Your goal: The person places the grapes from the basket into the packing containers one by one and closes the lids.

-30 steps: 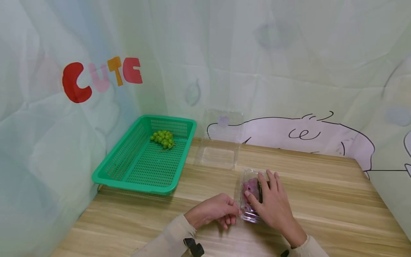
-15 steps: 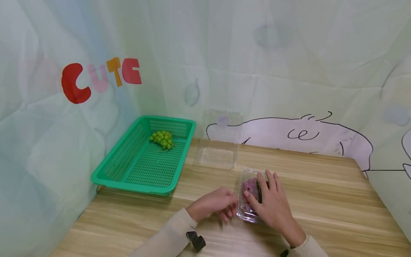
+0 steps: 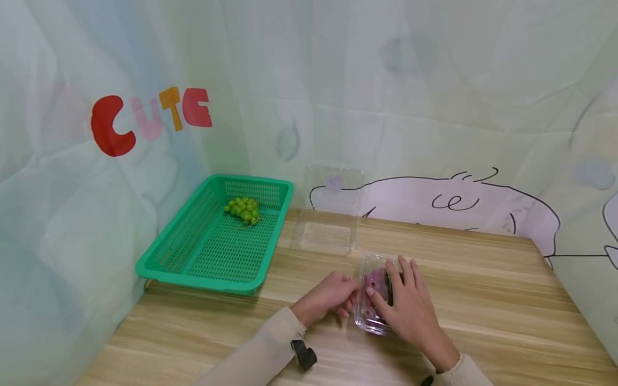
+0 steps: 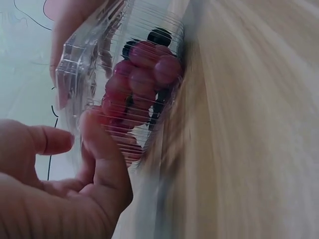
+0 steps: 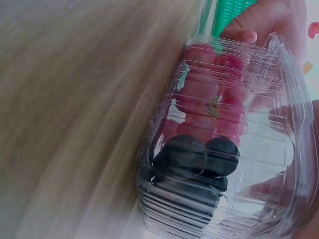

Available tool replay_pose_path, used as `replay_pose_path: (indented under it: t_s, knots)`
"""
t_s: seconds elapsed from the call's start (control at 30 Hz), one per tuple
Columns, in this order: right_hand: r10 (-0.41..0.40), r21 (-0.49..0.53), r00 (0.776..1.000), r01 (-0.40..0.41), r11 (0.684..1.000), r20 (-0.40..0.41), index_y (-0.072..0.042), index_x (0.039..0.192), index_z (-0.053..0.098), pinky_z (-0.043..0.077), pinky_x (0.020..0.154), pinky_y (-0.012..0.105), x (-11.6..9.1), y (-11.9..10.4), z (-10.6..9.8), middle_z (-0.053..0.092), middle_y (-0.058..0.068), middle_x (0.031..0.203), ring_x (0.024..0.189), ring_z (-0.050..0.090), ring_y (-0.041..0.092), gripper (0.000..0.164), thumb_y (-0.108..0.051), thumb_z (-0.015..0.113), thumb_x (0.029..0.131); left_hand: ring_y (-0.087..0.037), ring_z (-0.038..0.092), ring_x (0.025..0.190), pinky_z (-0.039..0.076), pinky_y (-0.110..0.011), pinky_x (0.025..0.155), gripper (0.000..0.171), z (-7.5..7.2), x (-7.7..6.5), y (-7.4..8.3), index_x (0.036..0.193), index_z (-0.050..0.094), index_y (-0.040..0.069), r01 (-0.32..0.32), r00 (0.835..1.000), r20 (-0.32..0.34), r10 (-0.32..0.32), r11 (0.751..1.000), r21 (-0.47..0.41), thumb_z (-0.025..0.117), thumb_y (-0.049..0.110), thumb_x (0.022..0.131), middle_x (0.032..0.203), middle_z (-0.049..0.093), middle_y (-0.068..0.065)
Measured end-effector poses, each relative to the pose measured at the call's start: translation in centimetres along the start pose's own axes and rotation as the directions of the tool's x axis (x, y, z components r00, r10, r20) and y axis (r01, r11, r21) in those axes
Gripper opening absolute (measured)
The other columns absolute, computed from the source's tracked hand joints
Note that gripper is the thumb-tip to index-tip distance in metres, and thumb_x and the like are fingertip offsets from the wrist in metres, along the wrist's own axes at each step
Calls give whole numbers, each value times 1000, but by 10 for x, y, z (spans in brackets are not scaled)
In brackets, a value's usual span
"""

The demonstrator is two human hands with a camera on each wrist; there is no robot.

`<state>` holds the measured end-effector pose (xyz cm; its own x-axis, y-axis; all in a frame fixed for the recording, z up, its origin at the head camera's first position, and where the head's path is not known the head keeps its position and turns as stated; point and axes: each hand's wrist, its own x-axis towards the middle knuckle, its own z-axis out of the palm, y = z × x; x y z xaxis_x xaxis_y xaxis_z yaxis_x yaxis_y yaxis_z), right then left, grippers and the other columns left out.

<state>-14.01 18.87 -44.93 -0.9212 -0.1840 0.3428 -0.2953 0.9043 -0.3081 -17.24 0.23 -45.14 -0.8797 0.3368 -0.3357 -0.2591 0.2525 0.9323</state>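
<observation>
**Holding clear box point(image 3: 370, 325) between right hand point(image 3: 407, 305) and left hand point(image 3: 333, 295)**

Have green basket point(image 3: 227, 254) beyond left hand. Just resting right hand on top, spread flat; pinching box edge with left hand. Have red grapes point(image 5: 199, 92), black grapes point(image 5: 184, 152) inside.

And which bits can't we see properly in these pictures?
Head view: part of the grape box is covered by the right hand.
Head view: the green grapes overlap and look too small to count.
Left wrist view: one end of the box is cut off by the top edge.
Right wrist view: most of the green basket is cut off by the top edge or hidden behind the left hand.
</observation>
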Motion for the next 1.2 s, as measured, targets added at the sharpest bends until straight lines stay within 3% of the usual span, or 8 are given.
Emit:
replay_pose_path:
  t_s: [0.43,1.2]
  knots:
    - [-4,-3,1000,4,1000,2,-5,142,42,24,108,64,1,0,0,31,25,149,139,22,48,77,-60,53,88,-9,42,41,41,-20,37,22,6,20,5,69,51,11,-24,990,-141,18,999,-44,53,18,90,53,47,1]
    - [-5,2,1000,5,1000,10,-6,143,41,25,107,66,1,1,1,30,24,150,139,20,49,78,-62,52,89,-8,39,39,36,-19,35,25,9,40,10,61,46,14,-19,973,-229,-2,996,-90,52,16,85,50,44,2]
